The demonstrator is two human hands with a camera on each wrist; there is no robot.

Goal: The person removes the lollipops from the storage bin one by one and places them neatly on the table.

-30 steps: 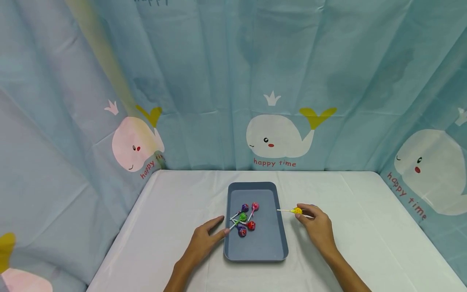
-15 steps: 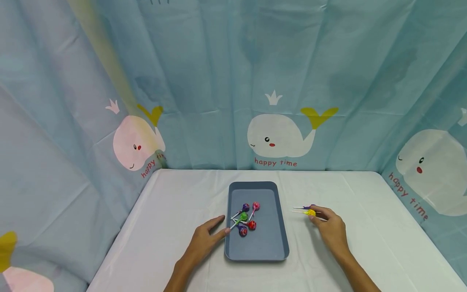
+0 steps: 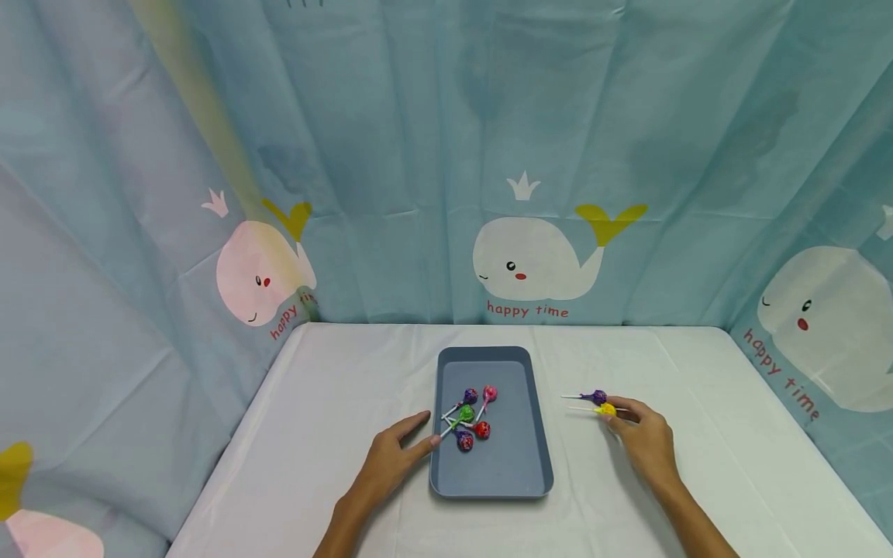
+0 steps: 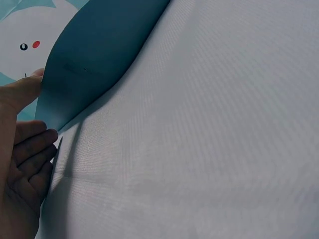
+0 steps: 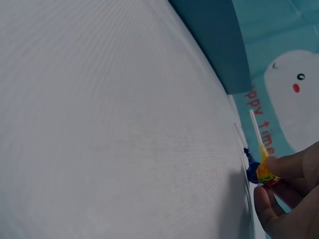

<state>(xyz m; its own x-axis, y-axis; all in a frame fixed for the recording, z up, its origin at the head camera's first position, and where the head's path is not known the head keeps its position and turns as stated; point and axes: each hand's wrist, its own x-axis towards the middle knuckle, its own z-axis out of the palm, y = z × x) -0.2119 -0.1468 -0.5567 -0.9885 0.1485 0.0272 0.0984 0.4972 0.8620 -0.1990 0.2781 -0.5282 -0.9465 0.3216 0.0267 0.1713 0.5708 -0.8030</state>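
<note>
My right hand (image 3: 647,440) pinches a yellow lollipop (image 3: 608,409) by its wrapped head, the white stick pointing left. Just beyond it a purple lollipop (image 3: 598,397) lies on the white cloth, its stick nearly parallel. In the right wrist view the yellow lollipop (image 5: 266,172) overlaps the purple one (image 5: 252,169). My left hand (image 3: 391,457) rests at the left side of a grey-blue tray (image 3: 512,465), thumb at the rim and fingers relaxed. Several lollipops lie crossed in the tray's left half: a green one (image 3: 466,414), a red one (image 3: 482,429), a pink one (image 3: 491,394) and purple ones (image 3: 464,441).
A white cloth (image 3: 349,372) covers the table under the tray. Blue curtains (image 3: 418,155) with printed whales (image 3: 537,260) hang behind the table and along both sides.
My right hand has moved right, away from the tray, with the yellow lollipop. The purple lollipop, earlier mostly hidden at that hand, now shows lying on the cloth. My left hand stays put.
</note>
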